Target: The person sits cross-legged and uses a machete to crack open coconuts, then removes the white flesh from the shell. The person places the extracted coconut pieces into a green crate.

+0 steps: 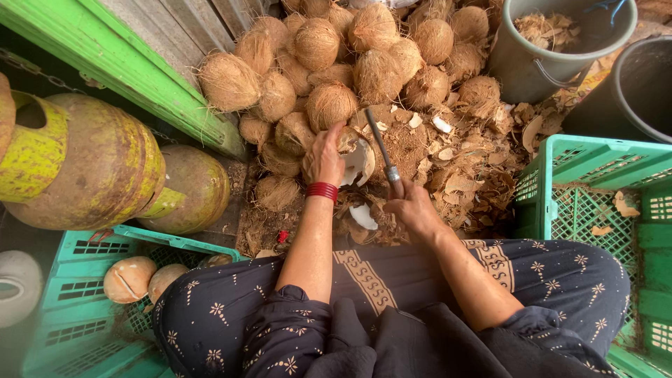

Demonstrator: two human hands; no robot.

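Note:
My left hand (323, 157), with red bangles at the wrist, grips a coconut (357, 159) whose white flesh shows where the shell is broken away. My right hand (413, 206) is closed on the handle of a metal blade (380, 145) that points up and away, its tip beside the coconut. Both hands work just in front of my knees, over a litter of shell pieces (462, 175). A white fragment (363, 215) lies below the coconut.
A heap of husked brown coconuts (350, 56) fills the far ground. Green plastic crates stand at right (595, 203) and at left (91, 315), the left one holding peeled coconuts (129, 278). Grey bucket (546, 42), black tub (644, 84), and rusty gas cylinders (105, 164) ring the spot.

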